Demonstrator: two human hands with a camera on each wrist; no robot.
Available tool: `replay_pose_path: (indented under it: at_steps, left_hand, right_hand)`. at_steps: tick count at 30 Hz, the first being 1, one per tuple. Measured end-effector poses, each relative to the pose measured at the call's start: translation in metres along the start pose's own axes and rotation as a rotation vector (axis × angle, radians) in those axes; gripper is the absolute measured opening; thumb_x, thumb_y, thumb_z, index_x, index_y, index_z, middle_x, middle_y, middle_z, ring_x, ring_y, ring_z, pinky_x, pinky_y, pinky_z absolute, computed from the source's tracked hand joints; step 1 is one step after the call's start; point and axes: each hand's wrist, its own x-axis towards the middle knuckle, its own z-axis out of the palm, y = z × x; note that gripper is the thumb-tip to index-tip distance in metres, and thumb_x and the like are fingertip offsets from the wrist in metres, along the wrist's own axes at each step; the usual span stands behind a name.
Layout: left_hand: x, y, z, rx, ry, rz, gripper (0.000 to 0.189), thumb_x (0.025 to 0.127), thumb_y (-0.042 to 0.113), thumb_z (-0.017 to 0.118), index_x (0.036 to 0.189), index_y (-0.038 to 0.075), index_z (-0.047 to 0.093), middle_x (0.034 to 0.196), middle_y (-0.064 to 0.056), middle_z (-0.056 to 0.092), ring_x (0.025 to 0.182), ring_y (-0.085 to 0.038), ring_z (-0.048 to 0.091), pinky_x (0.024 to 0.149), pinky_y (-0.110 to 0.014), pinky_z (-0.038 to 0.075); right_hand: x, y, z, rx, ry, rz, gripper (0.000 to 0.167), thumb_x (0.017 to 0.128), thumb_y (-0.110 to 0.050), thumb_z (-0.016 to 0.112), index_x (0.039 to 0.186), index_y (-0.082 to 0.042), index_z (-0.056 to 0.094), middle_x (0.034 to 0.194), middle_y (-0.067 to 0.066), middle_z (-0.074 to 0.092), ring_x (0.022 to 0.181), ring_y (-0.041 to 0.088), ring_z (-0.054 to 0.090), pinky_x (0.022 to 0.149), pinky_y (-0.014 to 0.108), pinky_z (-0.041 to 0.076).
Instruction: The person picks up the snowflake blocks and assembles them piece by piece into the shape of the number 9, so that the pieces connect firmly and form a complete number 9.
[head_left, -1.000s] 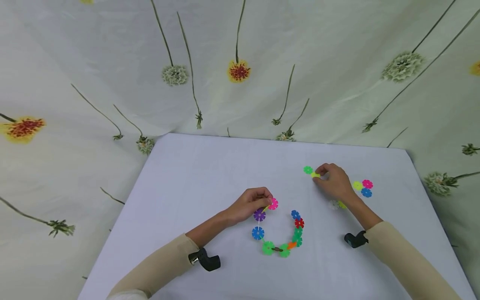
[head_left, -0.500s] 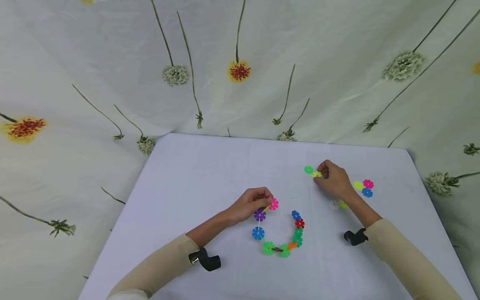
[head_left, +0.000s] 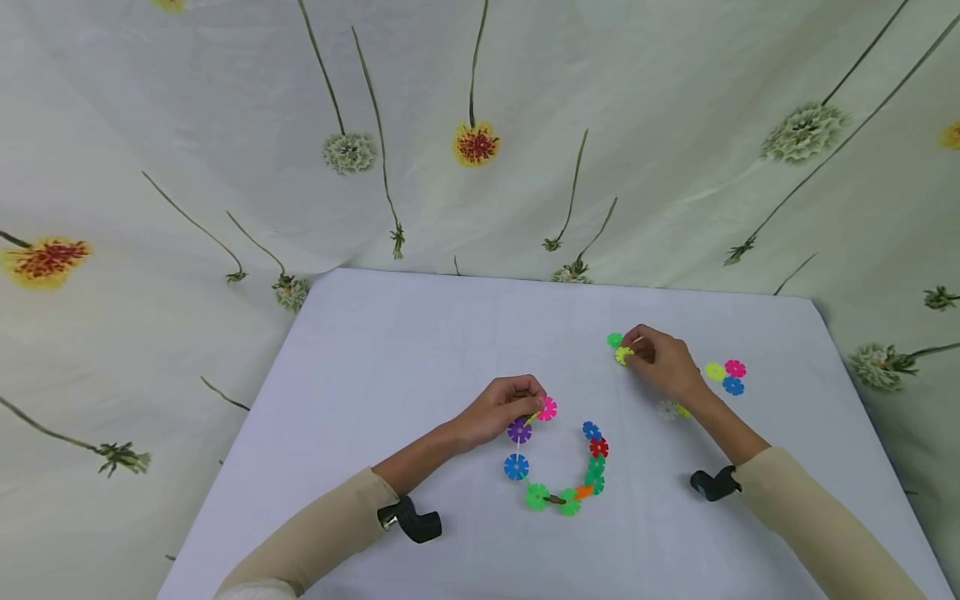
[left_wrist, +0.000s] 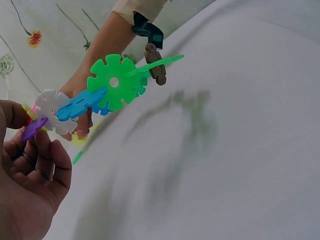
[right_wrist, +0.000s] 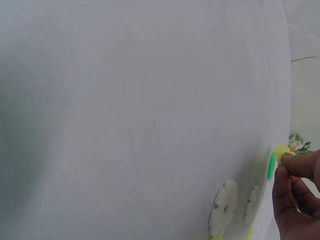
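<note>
Basically, holding one yellow snowflake disc (head_left: pixel 623 356) in R hand (head_left: pixel 662 360), pinched betw. thumb & forefinger by its right edge as per head view. Just beside it, on far side, a loose green snowflake disc (head_left: pixel 614 340); can't tell if touching.

Gripping U-shaped snowflake chain (head_left: pixel 536 497) w/ L hand (head_left: pixel 501 408), fingers curled, approx. at link betw. pink end disc (head_left: pixel 548 407) & purple disc (head_left: pixel 519 430); can't see exact contact.

Key relation: from yellow snowflake disc to pink end disc, toward body & left, well apart, w/ white tabletop (head_left: pixel 585 379) between. L hand much nearer, right at pink end disc; R hand off to far right. Running chain-wise from there: toward body thru blue disc (head_left: pixel 516 467), round near bend, then back out to blue tip disc (head_left: pixel 592 430). Mouth of U facing away from body.

Pose-wise: R forearm slanting fwd & left, L forearm fwd & right. Judging by detached shadow in L wrist view, prob. holding part of chain off tabletop.

Also, beyond R wrist, a loose pink/blue/yellow trio (head_left: pixel 733 386); by R forearm, a pale disc (head_left: pixel 667 408).
</note>
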Motion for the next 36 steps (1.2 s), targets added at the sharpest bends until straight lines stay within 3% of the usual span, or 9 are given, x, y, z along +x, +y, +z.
replay_pose_path:
  at_steps: [2, 6, 9, 23, 36]
  left_hand:
    - [0.000, 0.000, 0.000, 0.003, 0.003, -0.003, 0.022, 0.110, 0.013, 0.054, 0.117, -0.004, 0.065, 0.095, -0.005, 0.061, 0.075, -0.008, 0.052, 0.073, -0.017, 0.049]
    - [0.000, -0.001, 0.000, 0.002, 0.003, -0.002, 0.022, 0.110, 0.014, 0.053, 0.116, -0.004, 0.065, 0.095, -0.005, 0.061, 0.075, -0.008, 0.052, 0.073, -0.017, 0.049]
    - [0.001, -0.001, 0.001, 0.002, 0.002, -0.006, 0.022, 0.110, 0.014, 0.053, 0.116, -0.004, 0.065, 0.094, -0.003, 0.060, 0.075, -0.008, 0.051, 0.073, -0.017, 0.049]
    - [0.003, -0.001, 0.002, 0.006, 0.035, -0.047, 0.023, 0.110, 0.016, 0.053, 0.116, -0.003, 0.066, 0.095, -0.005, 0.060, 0.077, -0.009, 0.053, 0.075, -0.016, 0.049]
    - [0.006, -0.002, 0.005, -0.012, 0.056, -0.042, 0.023, 0.109, 0.015, 0.055, 0.112, -0.004, 0.067, 0.086, 0.003, 0.057, 0.075, -0.009, 0.051, 0.074, -0.018, 0.047]
  right_hand:
    - [-0.005, -0.006, 0.002, 0.020, -0.004, -0.030, 0.018, 0.102, -0.011, 0.071, 0.120, -0.010, 0.069, 0.115, 0.018, 0.078, 0.105, 0.033, 0.074, 0.094, 0.047, 0.062]
    - [-0.017, -0.020, 0.006, 0.062, -0.011, -0.104, 0.018, 0.101, -0.011, 0.074, 0.119, -0.012, 0.070, 0.110, 0.010, 0.079, 0.099, 0.025, 0.074, 0.088, 0.026, 0.060]
    - [-0.027, -0.033, 0.010, 0.099, -0.024, -0.153, 0.019, 0.100, -0.011, 0.075, 0.119, -0.013, 0.071, 0.106, 0.005, 0.079, 0.095, 0.020, 0.073, 0.082, 0.017, 0.057]
    - [-0.056, -0.071, 0.019, 0.267, -0.089, -0.267, 0.014, 0.098, -0.015, 0.080, 0.109, -0.017, 0.071, 0.100, -0.003, 0.076, 0.089, 0.010, 0.071, 0.083, 0.023, 0.062]
    - [-0.064, -0.083, 0.025, 0.293, -0.107, -0.425, 0.015, 0.096, -0.010, 0.080, 0.105, -0.019, 0.071, 0.094, -0.009, 0.074, 0.082, 0.006, 0.069, 0.081, 0.024, 0.062]
